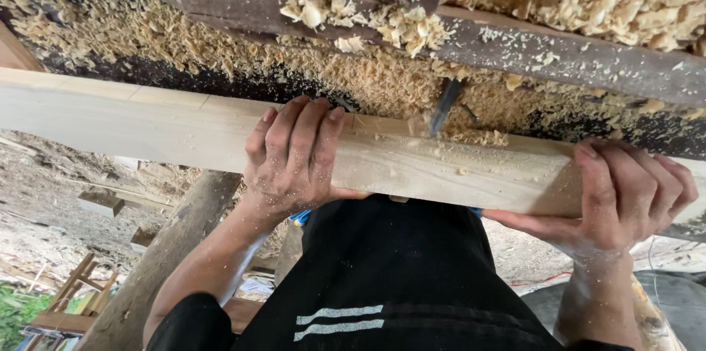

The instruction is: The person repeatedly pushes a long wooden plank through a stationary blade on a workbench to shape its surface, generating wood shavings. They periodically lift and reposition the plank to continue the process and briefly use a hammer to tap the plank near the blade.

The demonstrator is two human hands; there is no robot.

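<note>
- Nearest the camera: the person's dark top with pale stripes (368,299), pressed up close against the near edge of the plank (184,127), likely to brace it from the body side.
- The plank is long, pale, planed wood. It runs from the left edge across to the right, lying along the near edge of the dark workbench (588,64).
- Left hand (294,156): fingers curled over the plank's top face, thumb underneath on the near side. It is closed on the plank, a clamping grip about mid-length, so the wood looks pinned down and pulled in.
- Right hand (625,193): wrapped round the plank near its right end, fingers over the top, palm under. It also grips the plank. The two hands sit well apart, which would resist twist.
- Dark metal blade (445,105): stands tilted at the plank's far edge, between the hands, and looks blurred. Neither hand touches it. Can't tell what drives it, nor whether it touches the wood.
- Wood shavings (382,83): heaped thick along the bench behind the plank, densest round the blade. Fine dust sits on the plank's top and on both hands.
- Bench rail (515,42) crosses the upper part on a slant, with curled chips lying on it.
- Lower left, below bench level: a rough log post (169,248) and dirt ground with wood offcuts (103,204).
</note>
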